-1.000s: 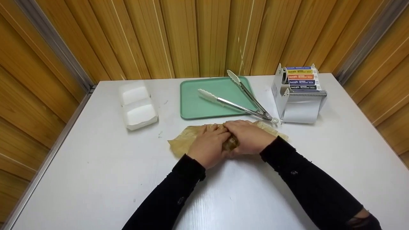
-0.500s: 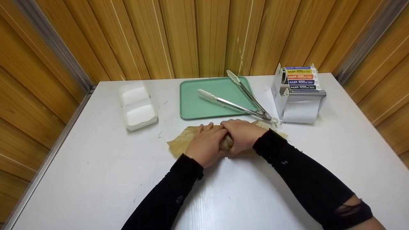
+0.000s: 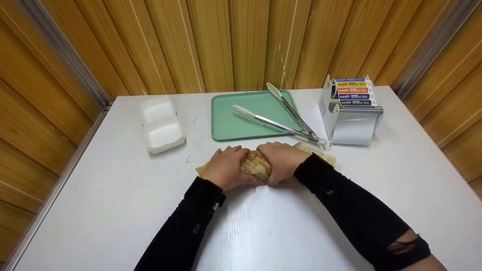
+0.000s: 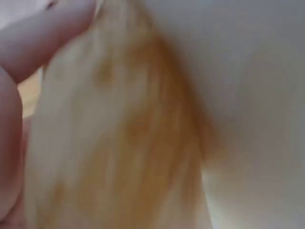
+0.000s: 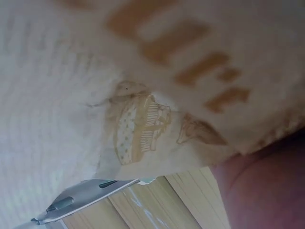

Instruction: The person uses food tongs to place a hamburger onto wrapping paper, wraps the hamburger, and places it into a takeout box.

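A rounded bundle wrapped in brown greaseproof paper [image 3: 256, 165] lies at the middle of the table, its contents hidden. My left hand [image 3: 227, 169] grips the bundle's left side, thumb toward me and fingers over the far side. From the right, my right hand [image 3: 281, 162] holds it in the same manner. A loose flap of the paper sticks out beyond each hand. The left wrist view is filled by the blurred wrapping paper [image 4: 114, 133] beside the fingers. In the right wrist view the wrapping paper [image 5: 190, 62] shows printed brown letters and a burger drawing.
Behind the bundle, metal tongs [image 3: 280, 126] with pale tips lie spread across a green tray [image 3: 226, 130]. An opened white box [image 3: 163, 126] stands at the left. A label dispenser [image 3: 354, 113] with several coloured rolls is at the back right. Wood-patterned panels [image 3: 248, 45] enclose the table.
My left hand has slid left across the bundle, so more of its top shows between the hands. My right hand has shifted slightly left, and its forearm has swung left too.
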A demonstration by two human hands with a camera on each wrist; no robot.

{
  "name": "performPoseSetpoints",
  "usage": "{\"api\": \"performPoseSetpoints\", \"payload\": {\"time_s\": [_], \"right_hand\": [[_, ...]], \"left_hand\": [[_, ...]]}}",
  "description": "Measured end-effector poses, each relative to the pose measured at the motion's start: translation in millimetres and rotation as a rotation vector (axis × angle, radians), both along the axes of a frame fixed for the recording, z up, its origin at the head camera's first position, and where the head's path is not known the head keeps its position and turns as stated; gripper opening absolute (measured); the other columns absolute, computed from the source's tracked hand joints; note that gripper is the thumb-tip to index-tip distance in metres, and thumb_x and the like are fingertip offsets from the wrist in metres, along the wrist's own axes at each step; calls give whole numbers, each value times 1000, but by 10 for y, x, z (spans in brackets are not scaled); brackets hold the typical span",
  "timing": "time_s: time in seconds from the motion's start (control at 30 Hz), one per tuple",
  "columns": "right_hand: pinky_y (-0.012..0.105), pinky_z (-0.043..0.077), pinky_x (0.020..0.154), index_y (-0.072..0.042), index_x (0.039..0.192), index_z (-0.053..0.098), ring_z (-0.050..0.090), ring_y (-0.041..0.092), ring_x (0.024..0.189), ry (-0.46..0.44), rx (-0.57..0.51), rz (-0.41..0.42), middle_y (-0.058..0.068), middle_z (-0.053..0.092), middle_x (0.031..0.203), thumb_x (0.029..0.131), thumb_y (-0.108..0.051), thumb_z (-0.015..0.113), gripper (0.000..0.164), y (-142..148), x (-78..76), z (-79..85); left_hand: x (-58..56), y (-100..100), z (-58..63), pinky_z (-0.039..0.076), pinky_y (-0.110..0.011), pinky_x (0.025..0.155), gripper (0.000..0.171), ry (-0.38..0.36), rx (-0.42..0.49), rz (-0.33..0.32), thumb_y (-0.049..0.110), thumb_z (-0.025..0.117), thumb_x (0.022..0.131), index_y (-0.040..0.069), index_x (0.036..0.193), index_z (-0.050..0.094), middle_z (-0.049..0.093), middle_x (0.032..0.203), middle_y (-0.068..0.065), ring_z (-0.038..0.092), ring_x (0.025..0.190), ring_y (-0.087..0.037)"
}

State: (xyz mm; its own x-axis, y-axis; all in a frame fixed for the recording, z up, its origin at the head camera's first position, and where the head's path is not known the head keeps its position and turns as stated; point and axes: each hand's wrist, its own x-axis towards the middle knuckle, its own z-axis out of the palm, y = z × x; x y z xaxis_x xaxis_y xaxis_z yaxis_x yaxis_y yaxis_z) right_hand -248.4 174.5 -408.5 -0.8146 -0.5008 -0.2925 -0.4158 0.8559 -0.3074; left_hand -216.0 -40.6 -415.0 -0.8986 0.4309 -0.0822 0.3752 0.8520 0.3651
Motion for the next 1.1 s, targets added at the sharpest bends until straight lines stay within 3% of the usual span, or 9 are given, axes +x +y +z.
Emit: {"api": "performPoseSetpoints", "payload": {"time_s": [0.13,0.23,0.4,0.47,0.57,0.7,0.87,0.97,1.1], "right_hand": [[50,51,103,-20,150,48,59,25,115,4,-14,5,2,63,125,61,-28,98,104,18,11,-27],[52,48,111,-21,159,41,58,27,124,22,-10,25,4,63,133,62,-28,97,113,38,19,-34],[52,45,116,-21,158,43,55,27,131,43,-4,42,4,61,138,63,-30,96,109,51,35,-44],[52,43,118,-21,157,43,53,28,135,47,-9,47,4,59,143,64,-31,95,107,52,43,-46],[53,39,121,-22,158,43,49,30,140,55,-14,56,3,55,151,65,-33,95,107,52,53,-51],[55,38,122,-22,160,39,46,32,143,59,-7,62,3,52,155,66,-39,96,111,60,62,-58],[58,35,123,-22,165,32,42,34,147,34,0,58,6,47,160,69,-58,93,119,83,63,-55],[61,30,126,-22,167,28,36,39,152,21,6,55,10,41,165,76,-76,79,117,92,62,-58],[65,18,128,-21,169,25,24,47,158,48,15,65,16,31,170,88,-85,54,107,103,66,-75]], "left_hand": [[-73,-315,-14,34,-55,125,88,-133,71,110,66,71,91,18,160,45,52,160,-9,47,149,-34],[-116,-517,-51,41,-55,120,79,-153,86,198,61,64,99,12,158,47,56,156,-15,51,145,-39],[-164,-732,-92,49,-55,112,65,-110,56,266,45,72,97,3,145,59,68,140,-20,62,132,-41],[-173,-780,-111,52,-51,106,61,-136,59,283,44,75,95,2,138,63,71,134,-18,66,124,-38],[-186,-829,-139,56,-43,86,43,-207,124,316,40,78,94,5,118,69,75,114,-12,69,99,-30],[-206,-861,-159,48,-32,64,27,-261,209,336,34,79,94,10,90,67,65,86,-3,60,74,-20],[-216,-870,-174,43,-28,62,29,-242,224,312,31,74,97,14,78,62,56,73,3,55,69,-17],[-220,-870,-181,43,-29,62,29,-235,236,308,29,68,99,15,76,57,53,72,3,55,68,-17],[-227,-873,-178,42,-30,63,25,-240,277,315,27,62,99,15,77,54,52,75,0,54,71,-19]]}}
